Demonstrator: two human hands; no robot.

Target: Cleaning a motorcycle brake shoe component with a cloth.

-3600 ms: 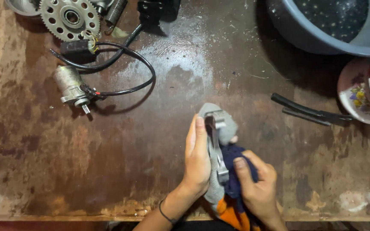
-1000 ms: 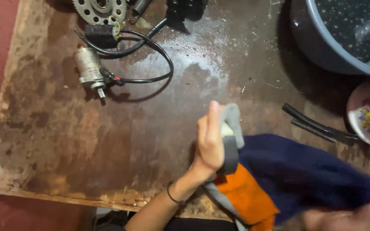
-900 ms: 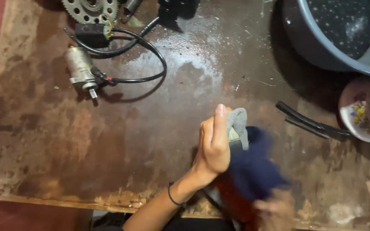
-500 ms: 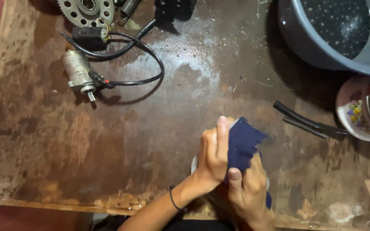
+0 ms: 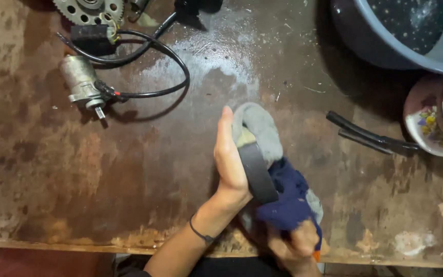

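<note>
Head view looks straight down on a worn, stained desk (image 5: 129, 179), where the left hand (image 5: 229, 156) stands on edge with fingers straight and closed together, pressed flat along the side of a grey metal part (image 5: 257, 138). That part lies near the desk's front edge, its long axis running from the person outward, tilted slightly left. Just right of it, the right hand (image 5: 296, 243) bunches a dark blue cloth (image 5: 288, 200) against the part's near end; this hand is blurred, so its grip is probably a closed pinch. A small motor (image 5: 80, 82) with black cable (image 5: 155, 61) lies well apart, far left.
</note>
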